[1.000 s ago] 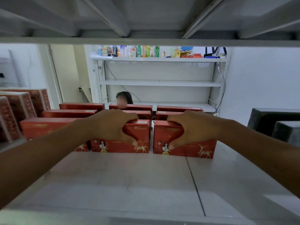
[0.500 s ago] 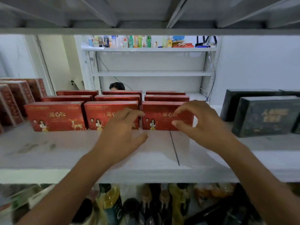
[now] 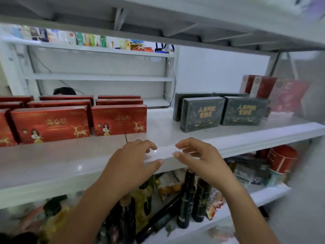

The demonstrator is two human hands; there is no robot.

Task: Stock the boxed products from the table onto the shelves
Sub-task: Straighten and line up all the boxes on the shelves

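Note:
Red boxes with gold deer print stand in rows on the white shelf (image 3: pixel 73 161); the front pair are one red box (image 3: pixel 50 124) and another red box (image 3: pixel 119 119) to its right. My left hand (image 3: pixel 133 159) and my right hand (image 3: pixel 197 155) hover close together over the shelf's front edge, fingers loosely curled, holding nothing. Both hands are well in front of the red boxes and touch none of them.
Dark green boxes (image 3: pixel 202 113) and tall red-and-white boxes (image 3: pixel 274 92) stand on the same shelf to the right. Dark bottles (image 3: pixel 186 196) and snack packs fill the shelf below. A second shelving unit (image 3: pixel 98 78) stands behind, and a person's head (image 3: pixel 64 91) shows behind the red boxes.
Both hands let go of the two front red boxes and drew back to the shelf's front edge. The view dropped and swung right, showing the lower shelf.

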